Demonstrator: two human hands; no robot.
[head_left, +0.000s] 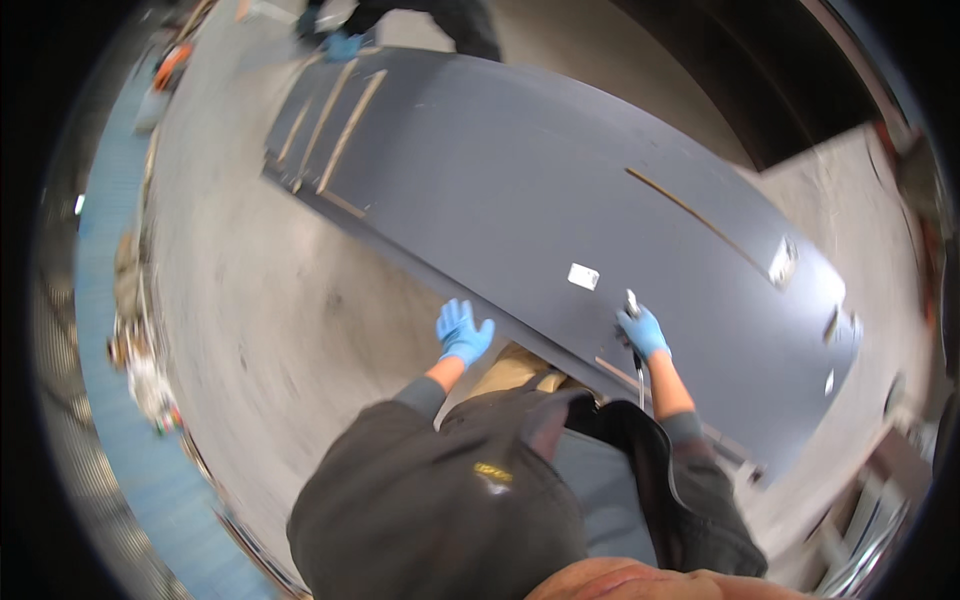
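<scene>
From where I stand, the person's right hand is closed round a small hand tool, its pale metallic head poking out past the fingers. The glove covers most of the grip, so I can't make out what kind of tool it is. A thin hose or rod shows just below that hand. The left hand is bare of any tool, fingers spread wide, right by the near edge of a big dark-grey panel; I can't tell whether it touches.

The panel lies under the right hand and stretches well away beyond the left one. I count three white patches on it: one label just left of the right hand, and two off to its right. Three tan strips cross the end far beyond the left hand, and a longer brown strip lies past the right hand. Whatever carries the panel is hidden underneath.

At that far end is one blue-gloved hand of a co-worker, whose body is cut off above. Well left of the left hand, a whitish bundle sits by a blue strip, its contents too blurred to tell.
</scene>
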